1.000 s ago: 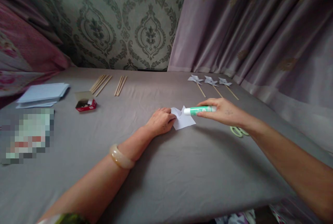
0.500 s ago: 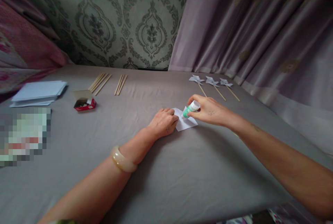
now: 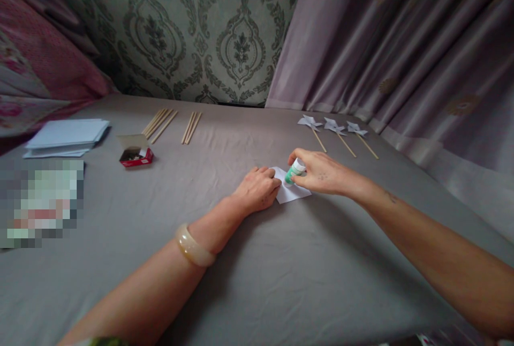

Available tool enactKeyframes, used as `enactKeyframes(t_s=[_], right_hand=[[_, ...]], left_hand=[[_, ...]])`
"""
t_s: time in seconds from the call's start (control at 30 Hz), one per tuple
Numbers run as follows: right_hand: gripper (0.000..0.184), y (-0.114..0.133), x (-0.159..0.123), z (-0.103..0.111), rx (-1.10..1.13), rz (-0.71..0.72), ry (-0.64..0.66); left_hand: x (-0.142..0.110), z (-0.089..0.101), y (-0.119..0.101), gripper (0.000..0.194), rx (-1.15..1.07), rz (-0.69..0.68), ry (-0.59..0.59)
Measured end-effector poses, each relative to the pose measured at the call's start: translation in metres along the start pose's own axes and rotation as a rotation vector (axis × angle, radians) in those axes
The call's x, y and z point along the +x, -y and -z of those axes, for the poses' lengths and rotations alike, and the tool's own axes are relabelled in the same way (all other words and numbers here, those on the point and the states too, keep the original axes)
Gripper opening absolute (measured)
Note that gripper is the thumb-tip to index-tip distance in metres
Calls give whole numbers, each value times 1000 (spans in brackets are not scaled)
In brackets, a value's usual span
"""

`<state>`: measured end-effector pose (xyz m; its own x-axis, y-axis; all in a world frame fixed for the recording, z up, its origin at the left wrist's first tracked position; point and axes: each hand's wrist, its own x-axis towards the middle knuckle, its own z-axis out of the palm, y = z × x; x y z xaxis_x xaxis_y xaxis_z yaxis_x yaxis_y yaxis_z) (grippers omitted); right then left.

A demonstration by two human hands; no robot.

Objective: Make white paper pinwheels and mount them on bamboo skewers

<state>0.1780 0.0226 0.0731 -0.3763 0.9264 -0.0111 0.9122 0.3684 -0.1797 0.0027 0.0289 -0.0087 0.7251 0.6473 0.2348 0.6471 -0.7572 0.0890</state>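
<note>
A: What are the hands doing?

B: The left hand (image 3: 257, 189) is curled nearly closed over the left edge of a small piece of paper (image 3: 294, 194), pinning it to the desk (image 3: 257, 287). The right hand (image 3: 321, 172) grips a glue stick (image 3: 291, 174) between thumb and fingers.

A: How do those two things look?

B: The paper is smooth, white and sharp-cornered, partly hidden by the fingers. The glue stick is a green and white cylinder, tilted, its lower end down at the paper, near the middle of the desk.

A: And around them?

B: Soft grey cloth, lightly wrinkled, covers the desk. At the far right lie three pinwheels (image 3: 334, 128), pointed white blades on thin sticks. At the far left are two groups of slim, straight wooden sticks (image 3: 191, 127), a red cardboard box (image 3: 137, 161) with its flap up, its small contents too tiny to tell, and a flat stack of paper (image 3: 66, 133). A glossy, cream-coloured bangle (image 3: 193, 248) rings the left wrist.
</note>
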Motion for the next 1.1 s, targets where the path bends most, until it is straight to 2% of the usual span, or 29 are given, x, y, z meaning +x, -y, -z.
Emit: enactKeyframes(t_s=[0.4, 0.87, 1.1], right_hand=[[22, -3, 11, 7, -28, 148, 113], [27, -9, 11, 12, -52, 137, 169], [26, -8, 11, 19, -35, 110, 98]], left_hand=[[0, -1, 1, 30, 24, 6, 2], [0, -1, 2, 28, 32, 9, 1], [1, 0, 1, 29, 29, 9, 14]])
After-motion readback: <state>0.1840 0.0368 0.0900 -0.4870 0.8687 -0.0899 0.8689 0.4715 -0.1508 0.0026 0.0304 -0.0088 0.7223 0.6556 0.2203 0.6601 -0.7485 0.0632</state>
